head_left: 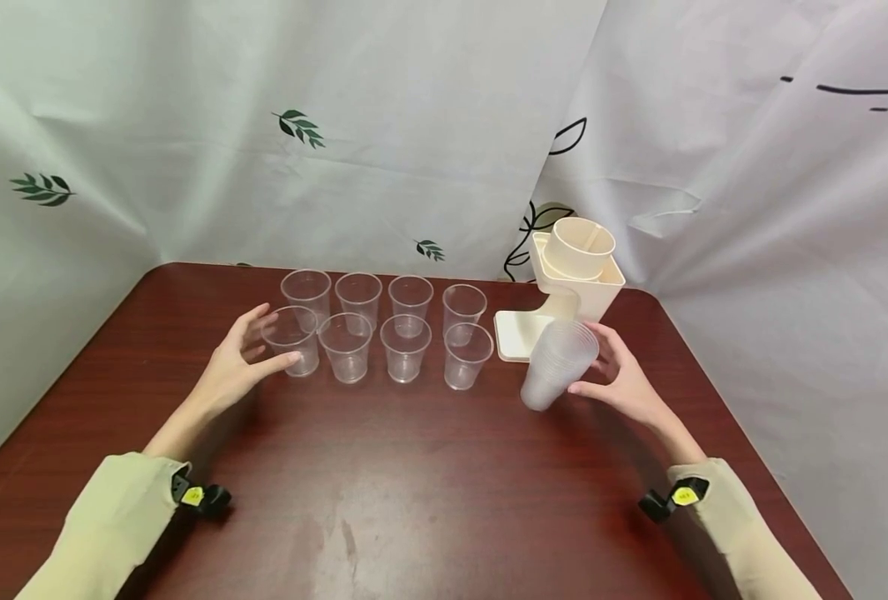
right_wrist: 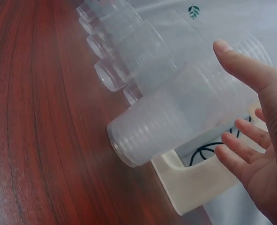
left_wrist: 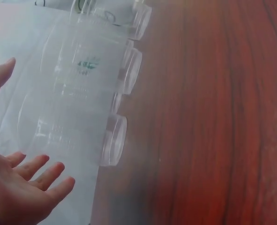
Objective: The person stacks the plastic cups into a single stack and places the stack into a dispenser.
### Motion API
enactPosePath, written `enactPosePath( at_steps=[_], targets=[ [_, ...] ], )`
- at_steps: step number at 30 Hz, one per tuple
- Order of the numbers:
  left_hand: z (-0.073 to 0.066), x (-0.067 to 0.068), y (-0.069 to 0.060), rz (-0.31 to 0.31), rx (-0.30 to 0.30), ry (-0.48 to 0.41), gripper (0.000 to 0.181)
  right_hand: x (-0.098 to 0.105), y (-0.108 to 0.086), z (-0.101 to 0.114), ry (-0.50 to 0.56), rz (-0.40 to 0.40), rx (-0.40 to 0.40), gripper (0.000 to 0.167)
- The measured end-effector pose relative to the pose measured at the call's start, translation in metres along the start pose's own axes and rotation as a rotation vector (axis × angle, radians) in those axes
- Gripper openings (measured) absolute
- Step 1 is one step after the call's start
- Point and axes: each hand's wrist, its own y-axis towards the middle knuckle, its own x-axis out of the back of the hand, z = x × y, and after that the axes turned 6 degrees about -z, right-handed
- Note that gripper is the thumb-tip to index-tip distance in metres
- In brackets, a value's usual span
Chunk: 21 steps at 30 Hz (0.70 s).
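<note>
Several clear plastic cups stand upright in two rows at the back of the table. My left hand (head_left: 237,362) is beside the front-left cup (head_left: 291,340), thumb and fingers spread on either side of it. In the left wrist view, the fingers (left_wrist: 54,180) are apart from the cups, with nothing in the palm. On the right is a nested stack of clear cups (head_left: 558,367). My right hand (head_left: 620,379) is beside that stack, with its thumb towards the front and fingers behind. The right wrist view shows the fingers (right_wrist: 241,152) loosely extended, not curled round the stack; contact is unclear.
Behind the stack stands a cream-coloured dispenser (head_left: 579,271) with a round top opening and a flat base plate (head_left: 517,335). The brown wooden table (head_left: 414,500) runs back to a white curtain (head_left: 384,167) with leaf prints.
</note>
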Motion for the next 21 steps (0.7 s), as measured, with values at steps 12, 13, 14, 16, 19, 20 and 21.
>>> enactPosePath(
  at_steps=[12, 13, 14, 16, 19, 20, 21],
  targets=[
    [0.002, -0.008, 0.004, -0.001, -0.004, -0.001, 0.094, -0.006, 0.002, -0.004, 0.056, 0.015, -0.016, 0.086],
    [0.002, -0.008, 0.004, -0.005, -0.001, -0.002, 0.094, -0.007, 0.002, -0.004, 0.055, 0.016, -0.016, 0.086],
    [0.003, -0.008, 0.004, -0.008, 0.003, -0.004, 0.094, -0.007, 0.002, -0.004, 0.055, 0.017, -0.017, 0.086],
    [0.003, -0.009, 0.005, -0.018, 0.006, 0.0, 0.093, -0.008, 0.002, -0.004, 0.053, 0.02, -0.017, 0.086],
    [0.004, -0.011, 0.006, -0.029, 0.015, 0.009, 0.091, -0.009, 0.002, -0.004, 0.051, 0.032, -0.018, 0.087],
    [0.004, -0.012, 0.006, -0.032, 0.02, 0.012, 0.091, -0.01, 0.002, -0.004, 0.051, 0.035, -0.018, 0.088],
    [0.004, -0.012, 0.007, -0.035, 0.024, 0.013, 0.09, -0.01, 0.002, -0.005, 0.053, 0.038, -0.016, 0.088]
  ],
)
